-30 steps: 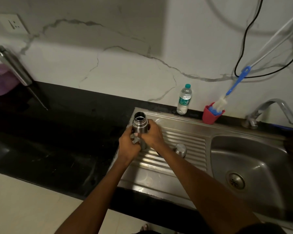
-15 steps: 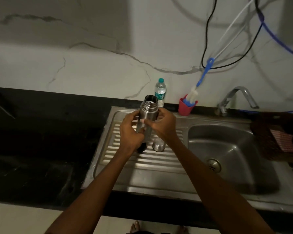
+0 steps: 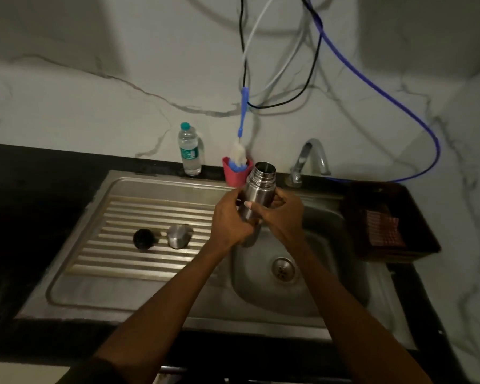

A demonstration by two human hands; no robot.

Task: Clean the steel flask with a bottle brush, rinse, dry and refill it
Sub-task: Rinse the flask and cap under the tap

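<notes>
Both hands hold the open steel flask upright over the left edge of the sink basin. My left hand grips its lower body from the left, and my right hand wraps it from the right. The flask's mouth is uncovered. A black stopper and a steel cap lie on the ribbed drainboard. The bottle brush, blue handle and white bristles, stands in a red cup at the wall. The tap is right of the flask.
A small plastic water bottle stands at the back of the drainboard. A dark brown basket sits right of the basin. Black, white and blue tubes hang on the marble wall. Black counter lies to the left.
Both hands have carried the flask rightward from above the drainboard to over the basin's edge. The stopper and cap now lie exposed on the drainboard. The view has shifted right.
</notes>
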